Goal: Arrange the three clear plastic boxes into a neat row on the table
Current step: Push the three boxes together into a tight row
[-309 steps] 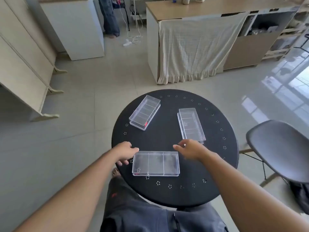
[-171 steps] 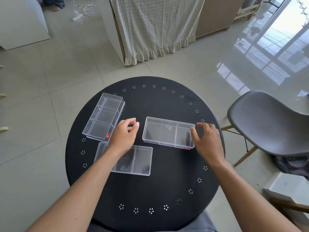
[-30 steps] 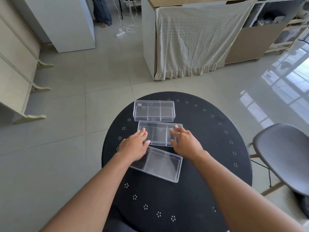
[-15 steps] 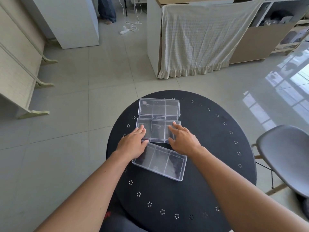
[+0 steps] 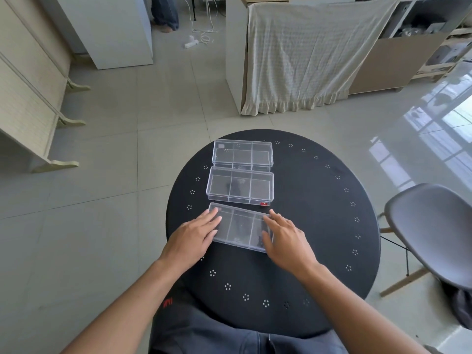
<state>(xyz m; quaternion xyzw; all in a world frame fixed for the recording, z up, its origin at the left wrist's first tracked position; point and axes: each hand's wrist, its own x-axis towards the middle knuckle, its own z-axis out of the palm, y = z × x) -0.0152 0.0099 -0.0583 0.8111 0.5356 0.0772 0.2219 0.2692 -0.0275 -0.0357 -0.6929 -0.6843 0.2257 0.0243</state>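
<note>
Three clear plastic boxes lie one behind the other on the round black table (image 5: 321, 226), left of its middle. The far box (image 5: 242, 155) and the middle box (image 5: 240, 186) sit squarely and almost touch. A small gap separates the middle box from the near box (image 5: 240, 229), which is turned slightly clockwise. My left hand (image 5: 194, 236) presses against the near box's left end and my right hand (image 5: 286, 238) against its right end, fingers lying over its top edges.
A grey chair (image 5: 434, 226) stands close to the table's right side. A cloth-draped counter (image 5: 293, 54) is beyond the table, a white cabinet (image 5: 109, 29) at the back left, and another person's legs (image 5: 164, 11) at the top edge.
Both hands left the middle box and came back to the near box's ends. The middle box now lies square behind the far one. The near box has turned closer to parallel.
</note>
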